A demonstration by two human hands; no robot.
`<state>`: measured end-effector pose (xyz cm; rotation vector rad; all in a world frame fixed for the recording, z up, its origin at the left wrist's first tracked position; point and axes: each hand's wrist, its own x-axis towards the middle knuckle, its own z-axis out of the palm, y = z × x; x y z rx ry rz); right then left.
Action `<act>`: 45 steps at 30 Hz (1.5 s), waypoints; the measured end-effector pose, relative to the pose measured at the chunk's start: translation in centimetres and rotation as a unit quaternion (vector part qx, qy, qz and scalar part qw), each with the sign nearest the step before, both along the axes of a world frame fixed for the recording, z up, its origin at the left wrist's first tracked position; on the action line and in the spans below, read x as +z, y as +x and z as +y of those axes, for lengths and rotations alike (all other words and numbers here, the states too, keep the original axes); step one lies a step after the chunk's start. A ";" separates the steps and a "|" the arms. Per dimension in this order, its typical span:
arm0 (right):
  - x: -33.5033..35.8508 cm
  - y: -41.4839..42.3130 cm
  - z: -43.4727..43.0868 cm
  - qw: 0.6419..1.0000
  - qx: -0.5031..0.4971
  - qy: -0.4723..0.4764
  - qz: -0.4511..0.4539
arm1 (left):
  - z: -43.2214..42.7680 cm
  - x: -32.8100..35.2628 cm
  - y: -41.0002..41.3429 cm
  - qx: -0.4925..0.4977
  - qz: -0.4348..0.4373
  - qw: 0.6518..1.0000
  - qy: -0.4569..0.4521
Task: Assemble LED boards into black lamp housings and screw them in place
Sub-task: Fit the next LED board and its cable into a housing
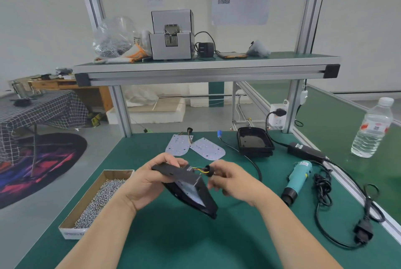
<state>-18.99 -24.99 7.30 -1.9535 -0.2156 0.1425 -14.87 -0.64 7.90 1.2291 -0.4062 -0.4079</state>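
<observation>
Now your left hand (147,184) clamps its fingers round the black lamp housing (173,171), tilted above the tabletop (173,236) for steadiness, while your right hand (234,182) pinches the wire grommet (208,170), likely to seat it.

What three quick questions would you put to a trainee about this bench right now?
1. True or false: the teal screwdriver lies on the green mat, with no hand on it.
2. The box of screws sits: A) at the person's left; B) at their right; C) on the upper shelf.
3. Which hand grips the black lamp housing?
Key: 1 true. 2 A. 3 The left hand; the right hand holds the wire grommet.
</observation>
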 end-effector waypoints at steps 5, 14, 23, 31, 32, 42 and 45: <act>2.5 -1.0 -1.1 0.997 0.001 -0.051 -0.049 | 2.3 -0.3 0.8 -0.010 0.005 0.999 0.037; 5.5 -1.8 1.2 0.968 0.000 -0.184 -0.170 | -1.1 7.2 -2.8 -0.021 -0.253 0.910 0.328; 7.6 -2.9 2.2 0.899 -0.031 -0.325 -0.293 | -6.1 6.4 -4.2 0.016 -0.319 0.820 0.475; 8.3 -3.3 1.0 0.899 -0.055 -0.283 -0.329 | -4.5 5.2 -5.4 -0.013 -0.228 0.852 0.471; 8.3 -3.3 0.8 0.900 -0.054 -0.279 -0.332 | -4.4 5.1 -5.5 -0.025 -0.223 0.846 0.484; 4.8 -2.1 2.6 0.886 -0.238 0.389 -0.084 | -2.2 1.5 -4.8 0.005 -0.210 0.941 0.264; 3.9 -2.2 3.1 0.815 -0.220 0.535 -0.025 | -3.2 -0.6 -4.2 0.092 -0.143 0.982 0.086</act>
